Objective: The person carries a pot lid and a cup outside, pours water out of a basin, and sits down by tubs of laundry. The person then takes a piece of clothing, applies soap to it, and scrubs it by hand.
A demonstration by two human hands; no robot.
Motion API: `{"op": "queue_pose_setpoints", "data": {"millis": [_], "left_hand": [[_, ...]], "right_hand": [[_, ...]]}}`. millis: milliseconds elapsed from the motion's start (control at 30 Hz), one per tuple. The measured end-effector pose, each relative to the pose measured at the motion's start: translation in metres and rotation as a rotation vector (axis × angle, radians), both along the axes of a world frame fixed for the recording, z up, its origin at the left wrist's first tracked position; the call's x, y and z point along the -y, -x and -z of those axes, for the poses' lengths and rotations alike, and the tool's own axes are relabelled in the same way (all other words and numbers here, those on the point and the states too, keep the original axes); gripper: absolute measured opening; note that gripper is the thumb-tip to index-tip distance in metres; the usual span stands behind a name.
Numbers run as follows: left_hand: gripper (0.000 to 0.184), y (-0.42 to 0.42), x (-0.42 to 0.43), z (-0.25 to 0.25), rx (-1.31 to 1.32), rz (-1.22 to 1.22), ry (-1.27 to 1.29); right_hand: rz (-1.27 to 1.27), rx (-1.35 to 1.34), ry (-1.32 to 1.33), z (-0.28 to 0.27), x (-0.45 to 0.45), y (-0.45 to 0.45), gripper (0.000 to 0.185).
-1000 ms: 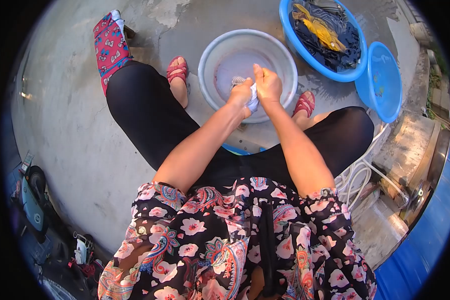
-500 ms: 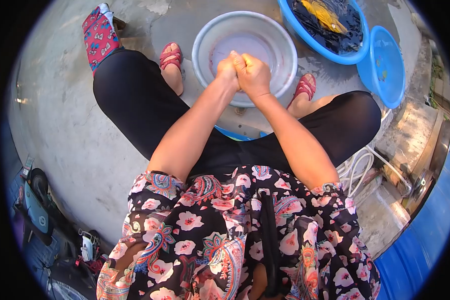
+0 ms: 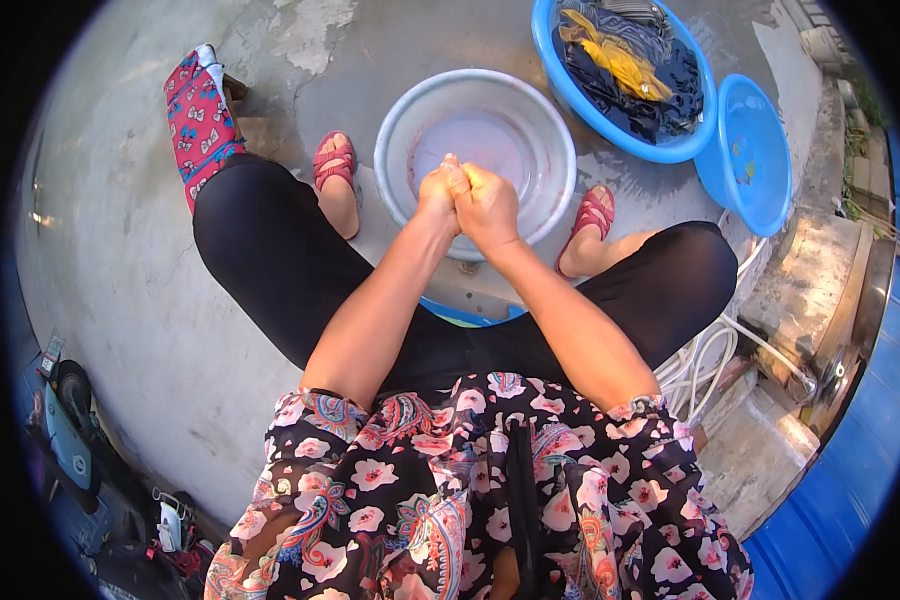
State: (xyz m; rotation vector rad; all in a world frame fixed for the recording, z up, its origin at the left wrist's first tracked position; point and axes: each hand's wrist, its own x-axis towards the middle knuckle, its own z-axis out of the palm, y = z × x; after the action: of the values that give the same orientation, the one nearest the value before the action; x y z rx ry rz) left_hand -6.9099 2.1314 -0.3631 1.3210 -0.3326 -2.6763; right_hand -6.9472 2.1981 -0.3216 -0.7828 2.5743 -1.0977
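Closed and pressed against each other, the left hand [image 3: 437,196] and the right hand [image 3: 488,208] made one joined grip above the near side of the pale basin [image 3: 395,130]. Their curled fingers hid whatever lay inside, so I could not tell whether they held something. Beneath them, the basin stood on the floor [image 3: 150,300] between the feet, cloudy liquid [image 3: 470,135] in its bottom. Beyond its right rim, a large blue tub [image 3: 670,152] of dark clothes [image 3: 680,85] and yellow cloth [image 3: 620,65] was cut off at the top, near a smaller blue basin [image 3: 773,170].
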Motion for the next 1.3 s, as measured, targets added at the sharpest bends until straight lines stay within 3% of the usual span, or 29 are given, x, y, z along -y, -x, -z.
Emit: {"op": "queue_pose_setpoints", "data": {"millis": [100,167,233,267,300,367,433,500,533,567,633,667,700,767,833,900,933,967,1033,1067,1167,1233,1300], "left_hand": [[0.028,0.011,-0.017,0.002,0.149,0.01,0.135],[0.031,0.011,-0.024,-0.007,0.159,0.053,0.144],[0.032,0.006,-0.01,-0.02,0.082,0.115,0.094],[0.03,-0.001,0.0,-0.007,-0.131,0.017,-0.008],[0.03,-0.001,-0.003,0.006,-0.132,0.011,-0.006],[0.029,0.007,-0.014,-0.005,0.142,0.077,0.134],[0.029,0.006,-0.021,-0.013,0.146,0.117,0.13],[0.029,0.001,-0.01,-0.025,0.1,0.151,0.137],[0.027,-0.007,-0.002,0.01,-0.223,0.002,-0.054],[0.027,-0.006,-0.003,0.008,-0.226,-0.003,-0.048],[0.027,0.003,-0.012,0.0,0.101,-0.002,0.127],[0.026,0.006,-0.022,-0.012,0.14,0.055,0.121],[0.026,0.005,-0.02,-0.012,0.142,0.062,0.124],[0.025,0.0,-0.014,-0.007,-0.009,0.133,0.094],[0.024,0.001,-0.008,0.0,-0.093,-0.001,0.014],[0.024,0.003,-0.011,-0.001,0.084,-0.061,0.075],[0.024,0.006,-0.019,-0.022,0.153,0.024,0.113],[0.024,0.006,-0.018,-0.019,0.153,0.033,0.114],[0.029,0.003,-0.016,-0.013,0.072,0.142,0.149],[0.028,0.002,-0.008,-0.028,0.102,0.127,0.051],[0.028,0.0,-0.01,-0.002,0.04,-0.045,0.057],[0.028,0.003,-0.017,-0.007,0.101,0.045,0.097],[0.027,0.001,-0.017,-0.018,0.088,0.119,0.111]], "right_hand": [[-0.019,-0.055,0.066,0.007,-0.002,0.014,0.041],[0.157,0.176,-0.129,0.005,-0.005,0.035,0.041],[0.118,0.127,-0.073,0.004,-0.001,0.015,0.041],[0.024,0.026,0.006,0.0,0.002,0.002,0.042],[-0.065,-0.064,0.085,-0.004,0.003,-0.007,0.043],[-0.031,-0.056,0.034,0.009,-0.001,0.013,0.042],[0.138,0.131,-0.16,0.014,-0.007,0.032,0.041],[0.102,0.095,-0.141,0.004,-0.004,0.011,0.041],[-0.013,0.01,-0.059,0.0,-0.002,-0.003,0.041],[-0.125,-0.07,0.026,-0.001,-0.001,-0.011,0.041],[-0.08,-0.049,0.064,0.006,-0.004,0.004,0.041],[0.031,0.024,-0.042,0.01,-0.005,0.023,0.04],[0.143,0.101,-0.151,0.015,-0.007,0.031,0.039],[0.106,0.111,-0.102,0.002,-0.007,0.017,0.039],[-0.068,-0.067,0.052,-0.006,0.0,-0.004,0.043],[-0.069,-0.063,0.106,-0.002,-0.002,0.004,0.043],[0.013,0.037,-0.016,-0.002,-0.002,0.02,0.04],[0.101,0.138,-0.141,-0.001,-0.004,0.027,0.038],[0.081,0.098,-0.132,-0.002,-0.006,0.02,0.037],[0.022,0.013,-0.058,-0.005,-0.003,0.009,0.039],[-0.06,-0.071,0.033,0.002,-0.002,0.004,0.042],[0.082,0.067,-0.173,0.004,-0.003,0.023,0.039],[0.087,0.06,-0.152,0.0,-0.004,0.018,0.039]]}}
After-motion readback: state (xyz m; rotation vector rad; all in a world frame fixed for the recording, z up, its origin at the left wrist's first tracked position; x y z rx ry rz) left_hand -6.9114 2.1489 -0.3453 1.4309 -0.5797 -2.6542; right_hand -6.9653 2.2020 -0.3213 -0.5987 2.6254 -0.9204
